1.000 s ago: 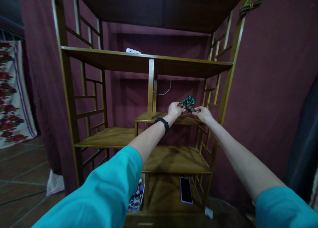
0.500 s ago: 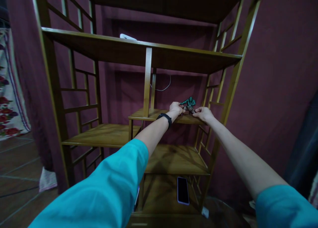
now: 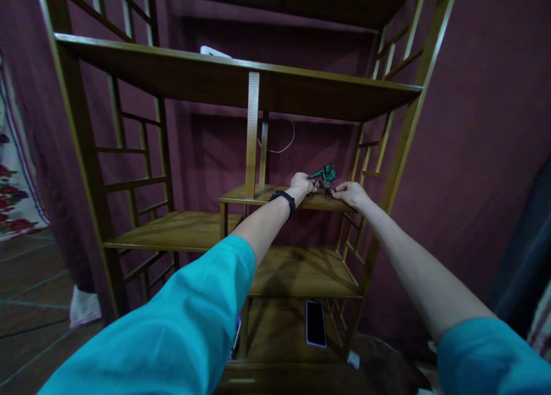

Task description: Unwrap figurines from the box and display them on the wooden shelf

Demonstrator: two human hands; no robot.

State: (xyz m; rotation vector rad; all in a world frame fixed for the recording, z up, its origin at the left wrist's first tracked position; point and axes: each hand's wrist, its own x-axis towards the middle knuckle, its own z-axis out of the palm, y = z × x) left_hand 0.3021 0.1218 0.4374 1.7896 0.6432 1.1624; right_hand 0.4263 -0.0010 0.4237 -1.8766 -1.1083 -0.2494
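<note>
A small green and dark brown figurine (image 3: 329, 173) stands on the raised right-hand shelf (image 3: 271, 194) of a wooden shelving unit. My left hand (image 3: 302, 182), with a black band on its wrist, is closed on the figurine's left side. On the other side my right hand (image 3: 352, 194) pinches the lower right edge of the figurine between thumb and fingers. The fingertips partly cover its lower part, so its base cannot be made out fully.
A phone (image 3: 315, 324) lies on the bottom shelf. A white object (image 3: 215, 51) rests on the upper shelf. An upright post (image 3: 252, 136) stands left of my hands. A white cable (image 3: 284, 147) hangs on the maroon wall behind.
The view has shifted slightly, so the shelves sit a little higher in the picture. Both hands stay at the figurine, which looks turned or tilted a little.
</note>
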